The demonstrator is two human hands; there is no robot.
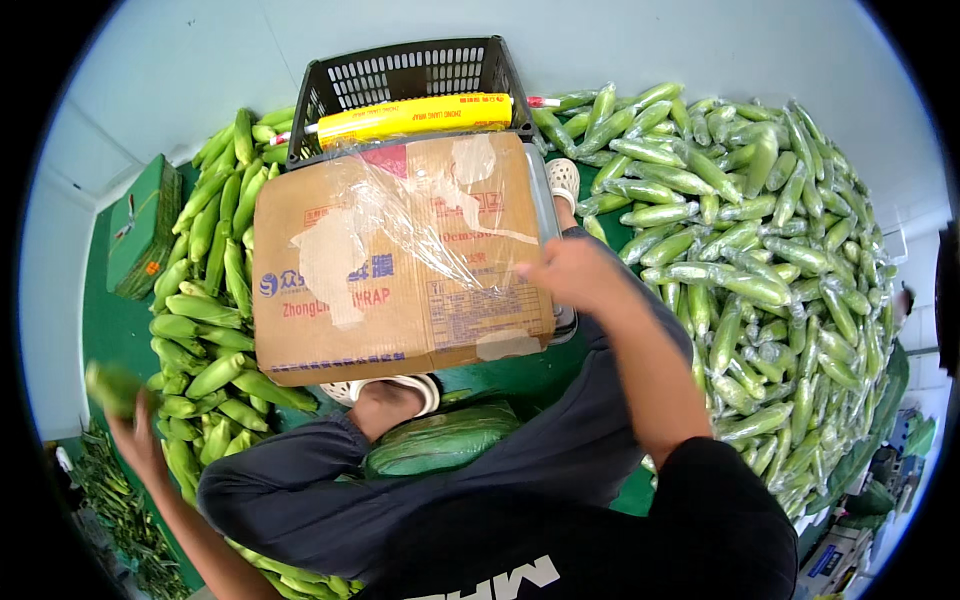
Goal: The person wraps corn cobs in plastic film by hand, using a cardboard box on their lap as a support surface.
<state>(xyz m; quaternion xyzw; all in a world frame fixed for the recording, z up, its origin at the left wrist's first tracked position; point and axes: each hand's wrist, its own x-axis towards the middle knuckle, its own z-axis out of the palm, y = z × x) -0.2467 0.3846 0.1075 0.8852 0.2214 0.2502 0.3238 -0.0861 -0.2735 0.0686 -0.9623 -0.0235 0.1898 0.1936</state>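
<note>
My left hand (133,427), out at the far left, grips a green corn ear (112,386) in its husk, blurred by motion. My right hand (589,279) is curled at the right side of a cardboard box (390,322), also blurred. Its fingers pinch the end of clear cling film (420,225), whose creases run diagonally across the box top toward them. That film comes off a yellow wrap roll (416,116) lying along the far edge of the box. Torn pale patches and printing mark the cardboard.
Behind the box stands a black plastic crate (409,67). Unwrapped corn ears (217,375) are heaped at left, film-wrapped ears (750,247) in a large pile at right. A stacked green bundle (142,229) sits by the left wall. A wrapped green bundle (442,442) lies between my legs.
</note>
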